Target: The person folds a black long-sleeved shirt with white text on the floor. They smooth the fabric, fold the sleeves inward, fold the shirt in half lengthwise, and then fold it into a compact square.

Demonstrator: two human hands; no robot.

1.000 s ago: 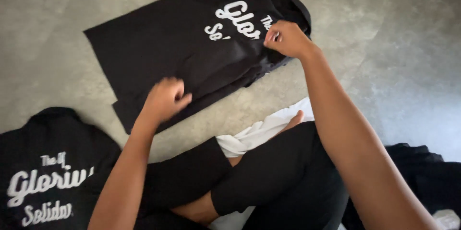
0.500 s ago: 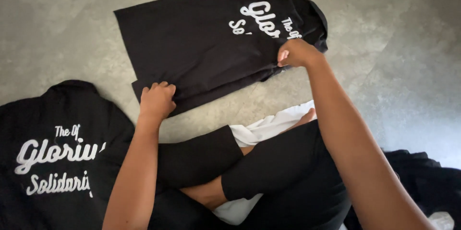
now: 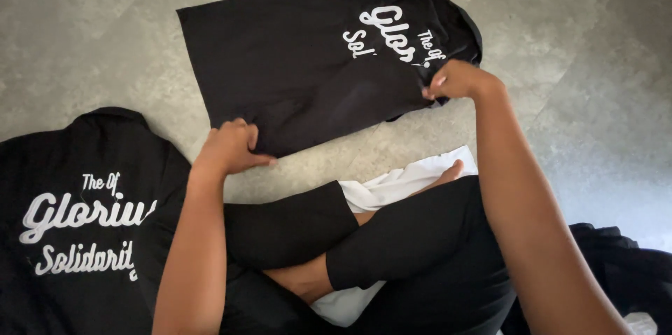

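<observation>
compared with half a second ago the black t-shirt (image 3: pixel 308 62) sits further right and a bit higher in view, and more of its white script print shows near the collar end. the left hand (image 3: pixel 231 147) has barely shifted along the near bottom corner, the right hand (image 3: pixel 455 81) has travelled right with the shoulder edge. a second before that the left hand lay flatter on the cloth; now it's curled.

left hand: fingers closed in a pinch on the hem corner of the black t-shirt, knuckles up. right hand: fingers bunched tight on the near sleeve/shoulder edge, gripping fabric. the black t-shirt lies spread flat on the grey floor (image 3: pixel 574 48), in front of the person's crossed legs (image 3: pixel 392 244), tilted, collar end to the upper right.

print on it: white cursive lettering, a small line over a bigger one, partly hidden by a fold near the right hand.

to the left, a second black garment (image 3: pixel 77 223) lies on the floor with the same sort of white script print in three lines, cut off by its edge. a white cloth (image 3: pixel 392 184) lies under the legs. a dark heap of fabric (image 3: pixel 623 265) sits at lower right.
</observation>
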